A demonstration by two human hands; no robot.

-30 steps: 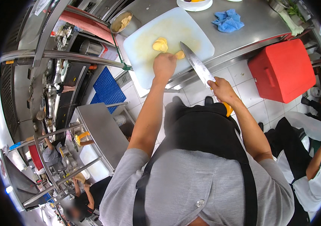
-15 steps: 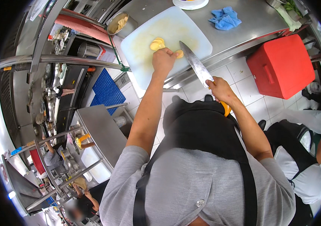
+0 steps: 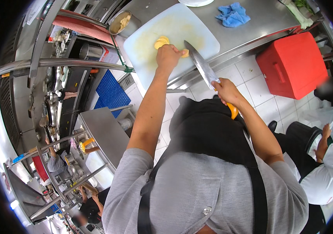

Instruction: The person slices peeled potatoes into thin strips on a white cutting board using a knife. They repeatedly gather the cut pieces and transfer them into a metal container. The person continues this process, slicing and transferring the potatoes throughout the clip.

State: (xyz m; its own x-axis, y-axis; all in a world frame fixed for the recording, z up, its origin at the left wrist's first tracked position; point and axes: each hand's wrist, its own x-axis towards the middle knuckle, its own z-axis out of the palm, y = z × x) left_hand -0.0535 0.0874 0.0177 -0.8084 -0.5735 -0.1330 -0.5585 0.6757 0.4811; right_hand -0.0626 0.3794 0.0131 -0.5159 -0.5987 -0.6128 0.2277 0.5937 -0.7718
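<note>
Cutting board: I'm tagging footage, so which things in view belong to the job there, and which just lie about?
Job: cutting board; knife in the right hand; small yellow piece at the left hand; yellow slices.
Apparently lying about: blue cloth; red box; blue mat.

The left hand (image 3: 168,57) holds a yellow piece (image 3: 185,53) on the white cutting board (image 3: 188,27), near yellow slices (image 3: 161,41). The right hand (image 3: 226,90) grips the knife (image 3: 202,67), blade tip over the board. Metal pot (image 3: 134,25): left of board. Blue cloth (image 3: 233,15): right of board.
</note>
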